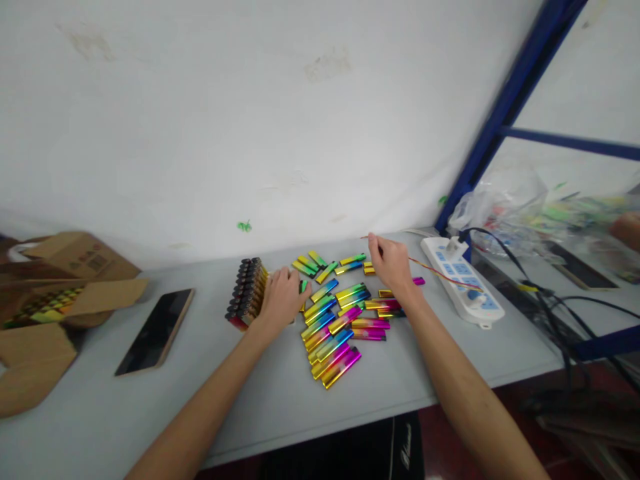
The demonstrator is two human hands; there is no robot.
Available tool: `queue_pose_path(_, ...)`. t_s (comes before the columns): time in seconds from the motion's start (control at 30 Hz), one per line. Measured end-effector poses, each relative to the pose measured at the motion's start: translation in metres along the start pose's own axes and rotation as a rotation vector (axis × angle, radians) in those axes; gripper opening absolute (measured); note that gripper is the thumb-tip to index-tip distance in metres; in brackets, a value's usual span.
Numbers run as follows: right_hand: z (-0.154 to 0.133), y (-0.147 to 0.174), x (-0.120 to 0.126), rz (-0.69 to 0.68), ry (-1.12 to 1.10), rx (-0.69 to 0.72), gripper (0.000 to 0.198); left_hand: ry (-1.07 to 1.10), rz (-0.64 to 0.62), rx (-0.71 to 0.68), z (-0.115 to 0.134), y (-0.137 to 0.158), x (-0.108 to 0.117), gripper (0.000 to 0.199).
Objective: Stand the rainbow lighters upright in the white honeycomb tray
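My left hand (283, 295) is closed at the right side of a block of upright lighters (245, 293) with black tops, touching it. A green-ended lighter (303, 287) shows between its fingers and thumb, mostly hidden. My right hand (390, 262) is raised above the table's back part, its fingers pinched on a thin twisted red-and-yellow wire (440, 272). The wire's tip sticks out left of the fingers. Between and below the hands lie many loose shiny lighters (334, 343) in yellow, green, blue and pink, in a loose pile.
A white power strip (450, 270) with plugs lies at the right, the wire running to it. A phone (156, 331) and an opened cardboard box (95, 300) with lighters are at left. Blue rack posts (495, 127) and plastic bags (505, 207) stand right. Another person's hand (627, 230) shows far right.
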State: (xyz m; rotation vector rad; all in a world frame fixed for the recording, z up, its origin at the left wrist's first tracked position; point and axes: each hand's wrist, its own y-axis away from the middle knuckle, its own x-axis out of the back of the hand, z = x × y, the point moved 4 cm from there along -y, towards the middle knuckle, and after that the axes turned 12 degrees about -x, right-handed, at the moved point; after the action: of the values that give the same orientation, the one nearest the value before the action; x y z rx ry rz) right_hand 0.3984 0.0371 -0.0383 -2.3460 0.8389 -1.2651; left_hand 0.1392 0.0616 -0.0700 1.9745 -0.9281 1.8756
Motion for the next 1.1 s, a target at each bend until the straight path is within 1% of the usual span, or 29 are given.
queue_pose_path(0.17, -0.001, 0.001, -0.001, -0.024, -0.012, -0.026, 0.057, 0.033, 0.073, 0.010, -0.003, 0.005, -0.004, 0.028)
queue_pose_path(0.37, -0.005, 0.003, -0.004, -0.062, -0.029, -0.008, 0.056, 0.072, 0.105, -0.012, -0.006, 0.009, -0.008, 0.025)
queue_pose_path(0.57, -0.003, 0.002, 0.001, -0.027, -0.043, -0.022, 0.056, 0.131, 0.177, -0.076, -0.020, 0.019, -0.010, 0.021)
queue_pose_path(0.73, -0.006, 0.003, -0.001, -0.037, -0.055, -0.001, 0.059, 0.196, 0.168, -0.167, -0.030, 0.024, -0.007, 0.017)
queue_pose_path(0.83, -0.008, 0.004, -0.002, -0.041, -0.059, 0.001, 0.060, 0.217, 0.150, -0.204, -0.029, 0.027, -0.003, 0.017)
queue_pose_path(1.0, -0.007, 0.003, -0.002, -0.037, -0.040, 0.001, 0.056, 0.105, 0.091, -0.202, -0.016, 0.031, 0.006, 0.021)
queue_pose_path(1.1, -0.007, 0.003, -0.001, -0.036, -0.038, 0.007, 0.055, 0.116, 0.065, -0.167, -0.007, 0.030, 0.010, 0.022)
